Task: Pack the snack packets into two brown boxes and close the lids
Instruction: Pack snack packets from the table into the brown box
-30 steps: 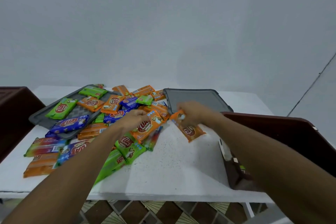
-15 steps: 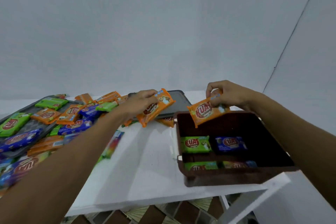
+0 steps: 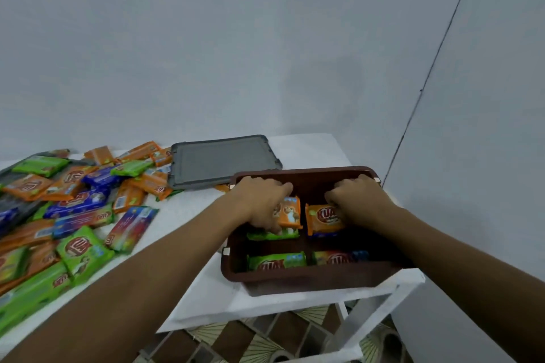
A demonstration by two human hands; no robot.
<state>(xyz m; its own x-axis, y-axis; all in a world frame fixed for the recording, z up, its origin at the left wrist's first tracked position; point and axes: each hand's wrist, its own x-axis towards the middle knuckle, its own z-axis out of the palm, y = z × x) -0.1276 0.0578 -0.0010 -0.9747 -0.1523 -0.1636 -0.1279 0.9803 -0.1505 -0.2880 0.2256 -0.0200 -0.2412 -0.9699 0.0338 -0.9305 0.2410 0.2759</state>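
pinching one orange snack packet (image 3: 292, 212) in the left hand (image 3: 259, 203) and a second orange packet (image 3: 323, 219) in the right hand (image 3: 358, 200), both low in the far half of the brown box (image 3: 295, 275), risking, through a skewed release, stacks riding above the rim and blocking the grey lid (image 3: 218, 159).

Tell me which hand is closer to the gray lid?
Left. The left hand sits just in front of the gray lid; the right hand is farther off to its right.

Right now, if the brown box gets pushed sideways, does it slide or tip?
Probably slides, not tips: the brown box is low and wide. Likely light: few snack packets inside. It sits at a corner of the white table, so a rightward push could drop it.
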